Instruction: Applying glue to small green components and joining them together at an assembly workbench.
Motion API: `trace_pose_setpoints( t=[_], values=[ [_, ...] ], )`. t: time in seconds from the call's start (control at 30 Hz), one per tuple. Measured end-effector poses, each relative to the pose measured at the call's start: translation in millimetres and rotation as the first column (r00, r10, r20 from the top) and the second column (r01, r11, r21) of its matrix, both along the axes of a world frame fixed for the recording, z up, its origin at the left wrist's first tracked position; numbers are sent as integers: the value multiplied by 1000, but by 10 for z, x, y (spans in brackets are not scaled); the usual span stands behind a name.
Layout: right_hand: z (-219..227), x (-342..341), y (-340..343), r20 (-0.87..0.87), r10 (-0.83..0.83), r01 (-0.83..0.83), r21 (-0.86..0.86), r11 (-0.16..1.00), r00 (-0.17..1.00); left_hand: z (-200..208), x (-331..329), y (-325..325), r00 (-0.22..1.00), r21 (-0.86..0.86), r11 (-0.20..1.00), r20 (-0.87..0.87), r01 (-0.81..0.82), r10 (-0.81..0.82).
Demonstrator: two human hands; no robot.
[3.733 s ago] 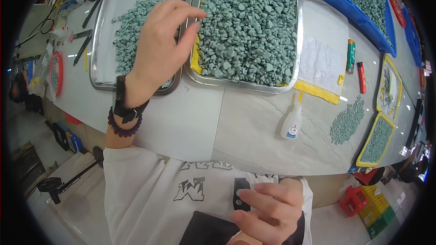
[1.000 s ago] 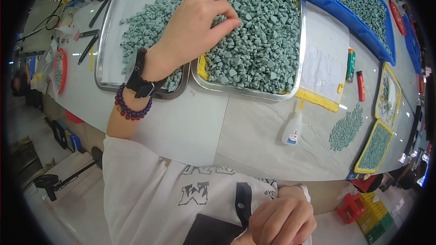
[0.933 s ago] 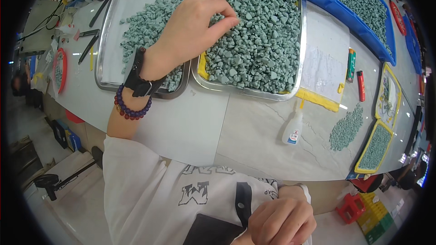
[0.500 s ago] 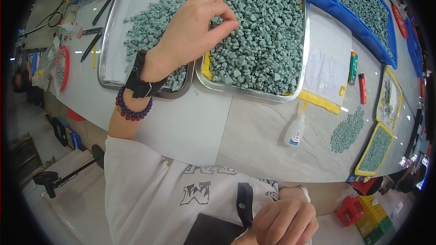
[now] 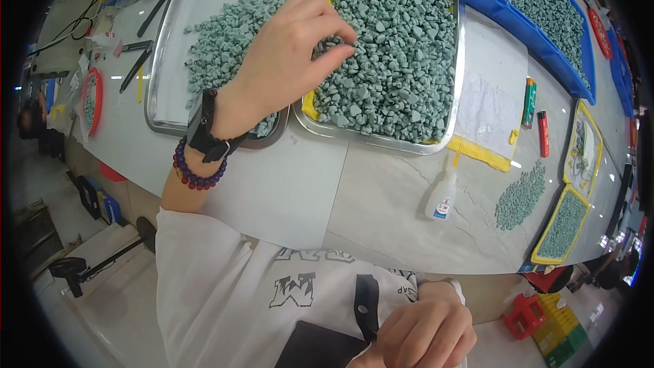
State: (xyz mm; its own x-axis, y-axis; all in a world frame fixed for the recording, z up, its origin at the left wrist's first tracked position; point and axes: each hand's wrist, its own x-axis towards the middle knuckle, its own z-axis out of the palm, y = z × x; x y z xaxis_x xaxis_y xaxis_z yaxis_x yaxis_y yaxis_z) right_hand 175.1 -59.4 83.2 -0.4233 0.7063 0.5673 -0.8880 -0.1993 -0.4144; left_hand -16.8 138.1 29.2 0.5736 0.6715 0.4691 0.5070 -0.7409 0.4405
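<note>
My left hand (image 5: 293, 52), with a black watch and beaded bracelets on its arm, reaches over two metal trays. Its thumb and forefinger curve down onto the stones at the left side of the full tray (image 5: 381, 142), their tips slightly apart. This tray is heaped with small grey-green stone chips (image 5: 395, 54). Under and beside my wrist lies the other tray (image 5: 155, 95), with a looser pile of the same chips (image 5: 218, 44) on a white lining. My right hand (image 5: 426, 334) rests low in front of my body, fingers curled; whatever they may hold is hidden.
A blue bin (image 5: 490, 7) of chips stands at the upper right. Nearby are a small glue bottle (image 5: 445, 194), a green tube (image 5: 529, 103), a red lighter-like stick (image 5: 543, 133), a loose chip pile (image 5: 521, 196) and a yellow-rimmed tray (image 5: 536, 256). Pliers (image 5: 138, 65) lie left.
My left thumb and forefinger, closed together before, have parted a little, and the hand has shifted slightly over the chips. My right hand has barely moved.
</note>
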Motion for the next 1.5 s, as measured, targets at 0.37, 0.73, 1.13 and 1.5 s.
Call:
trace_pose_setpoints(
  t=[0.37, 0.73, 1.13, 1.5],
  values=[
    [27, 17, -26, 41, -14, 15, -7, 1000, 999, -8, 50, -214, 990, -43, 997, -128, -57, 51],
    [10, 47, -13, 74, -5, 6, -20, 1000, 997, -56, -1, -217, 998, -90, 996, -53, -27, 22],
    [-28, 5, 39, 19, 18, -18, 25, 1000, 1000, -95, 26, -247, 998, -64, 997, -46, -49, 46],
    [-29, -8, 49, 60, 2, -2, 8, 1000, 998, -95, 5, -247, 1000, -118, 993, -13, -16, 15]
  ],
)
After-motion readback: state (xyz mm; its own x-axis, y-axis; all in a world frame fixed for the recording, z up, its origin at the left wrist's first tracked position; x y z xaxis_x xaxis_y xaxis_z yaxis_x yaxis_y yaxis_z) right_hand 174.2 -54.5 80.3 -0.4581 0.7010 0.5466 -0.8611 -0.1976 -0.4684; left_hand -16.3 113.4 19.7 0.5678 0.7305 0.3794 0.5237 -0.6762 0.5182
